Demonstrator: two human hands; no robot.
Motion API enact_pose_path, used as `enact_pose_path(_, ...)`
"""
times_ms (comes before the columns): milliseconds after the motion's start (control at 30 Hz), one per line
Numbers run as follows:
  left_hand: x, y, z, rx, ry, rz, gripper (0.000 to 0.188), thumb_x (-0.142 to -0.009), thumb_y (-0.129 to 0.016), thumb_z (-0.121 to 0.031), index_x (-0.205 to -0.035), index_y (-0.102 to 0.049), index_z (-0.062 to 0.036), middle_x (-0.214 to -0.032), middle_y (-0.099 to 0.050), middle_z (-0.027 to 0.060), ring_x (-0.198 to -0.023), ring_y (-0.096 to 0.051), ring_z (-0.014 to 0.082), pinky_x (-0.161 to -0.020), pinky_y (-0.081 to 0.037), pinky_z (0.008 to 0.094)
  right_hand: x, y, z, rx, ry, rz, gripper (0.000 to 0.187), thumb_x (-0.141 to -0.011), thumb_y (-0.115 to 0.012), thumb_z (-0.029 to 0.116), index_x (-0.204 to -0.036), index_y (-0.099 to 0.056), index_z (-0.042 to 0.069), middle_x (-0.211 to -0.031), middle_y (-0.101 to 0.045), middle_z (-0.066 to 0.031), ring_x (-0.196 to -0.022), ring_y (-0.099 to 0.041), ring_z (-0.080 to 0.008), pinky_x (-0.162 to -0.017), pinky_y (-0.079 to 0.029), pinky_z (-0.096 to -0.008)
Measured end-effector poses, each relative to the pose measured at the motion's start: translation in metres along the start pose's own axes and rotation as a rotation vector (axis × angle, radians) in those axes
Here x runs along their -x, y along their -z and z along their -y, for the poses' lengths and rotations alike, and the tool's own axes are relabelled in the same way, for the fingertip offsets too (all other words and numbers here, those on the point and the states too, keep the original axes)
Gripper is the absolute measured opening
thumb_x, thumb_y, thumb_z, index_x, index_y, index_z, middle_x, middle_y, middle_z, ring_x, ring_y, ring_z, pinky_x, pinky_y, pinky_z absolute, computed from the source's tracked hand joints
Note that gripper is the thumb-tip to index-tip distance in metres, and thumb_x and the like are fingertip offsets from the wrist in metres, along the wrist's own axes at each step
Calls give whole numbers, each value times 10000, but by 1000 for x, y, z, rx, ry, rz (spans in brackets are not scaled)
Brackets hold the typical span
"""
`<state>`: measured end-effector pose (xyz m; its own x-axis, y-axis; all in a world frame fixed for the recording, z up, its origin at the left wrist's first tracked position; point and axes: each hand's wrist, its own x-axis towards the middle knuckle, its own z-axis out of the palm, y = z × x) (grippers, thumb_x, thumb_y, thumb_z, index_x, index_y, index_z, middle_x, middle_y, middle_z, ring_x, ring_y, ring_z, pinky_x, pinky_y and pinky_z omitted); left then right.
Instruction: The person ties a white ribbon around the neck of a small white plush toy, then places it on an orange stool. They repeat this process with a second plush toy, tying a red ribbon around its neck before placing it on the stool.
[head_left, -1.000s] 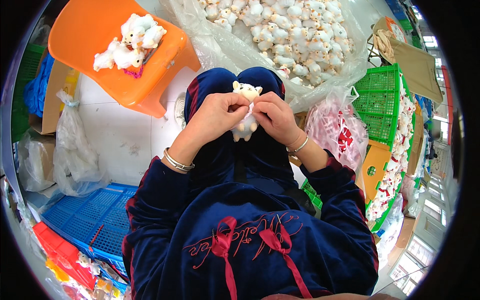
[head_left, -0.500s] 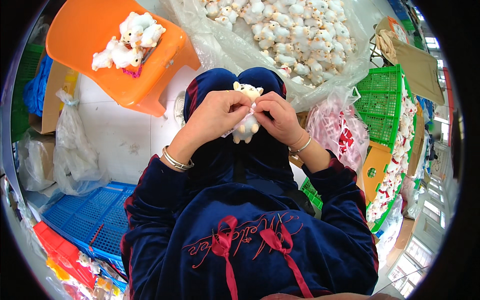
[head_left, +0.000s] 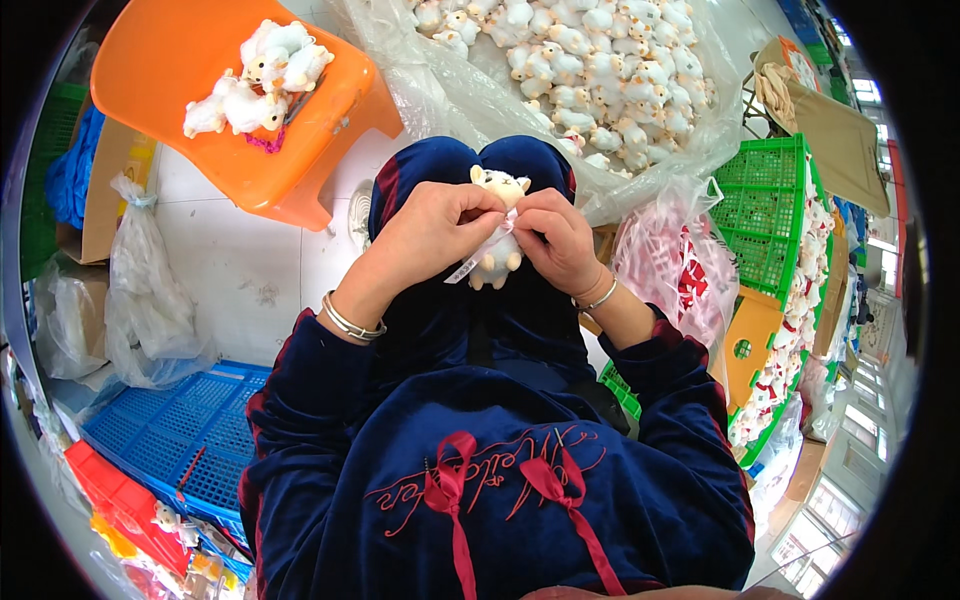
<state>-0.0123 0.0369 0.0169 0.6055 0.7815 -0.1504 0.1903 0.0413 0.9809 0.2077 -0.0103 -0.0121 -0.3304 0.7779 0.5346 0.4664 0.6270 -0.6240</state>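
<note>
A small white plush animal (head_left: 497, 264) with a cream face and stubby feet rests upright on my lap, between my knees. A pale printed ribbon (head_left: 466, 267) runs around its neck, and one end hangs down at the toy's left side. Thumb and finger of my left hand (head_left: 440, 222) pinch the ribbon at the neck. My right hand (head_left: 558, 238) is closed on the ribbon from the other side, its fingertips almost meeting those of the left. The fingertips hide the exact spot where the ribbon crosses.
Ahead, a clear plastic sheet (head_left: 420, 95) holds a heap of similar plush toys (head_left: 600, 80). Several toys lie on an orange chair (head_left: 160, 95) at far left. A blue crate (head_left: 180, 425) stands at near left, a green crate (head_left: 760, 210) and a pink-white bag (head_left: 665, 250) at right.
The ribbon's loose end now shows more fully, hanging at the toy's lower left. Both hands have shifted only slightly and still pinch at the neck.
</note>
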Motion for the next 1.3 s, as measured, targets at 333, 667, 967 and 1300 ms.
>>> enact_pose_path(333, 0, -8, 3, -45, -64, -33, 131, -967, -668, -87, -995, -720, 30, -808, -702, 62, -725, -616, 79, -684, -516, 259, 0, 3, 1, -7, -37, 23, 247, -792, -794, -55, -970, -646, 30, -974, -683, -113, -845, -663, -280, -705, -550, -345)
enact_pose_path(667, 3, -10, 5, -97, -99, -77, 158, -999, -644, -131, -988, -680, 22, -790, -676, 61, -704, -587, 81, -658, -499, 266, -4, 8, 7, 27, -85, 32, 224, -813, -807, -14, -965, -648, 25, -933, -682, -117, -769, -662, -261, -659, -545, -331)
enact_pose_path(967, 5, -12, 0, -45, -80, -95, 151, -968, -646, -118, -961, -667, 31, -790, -689, 160, -687, -678, 214, -658, -530, 337, -1, 6, 9, 34, -108, 15, 216, -808, -779, -38, -965, -647, 29, -953, -689, -118, -807, -676, -271, -704, -563, -343)
enact_pose_path(1300, 14, -16, 1, -128, -99, -154, 120, -990, -632, -109, -998, -647, 10, -830, -693, 124, -718, -661, 200, -670, -522, 317, 4, 6, 16, 27, -133, -37, 211, -795, -745, -66, -947, -632, 25, -953, -688, -115, -829, -678, -281, -730, -568, -354)
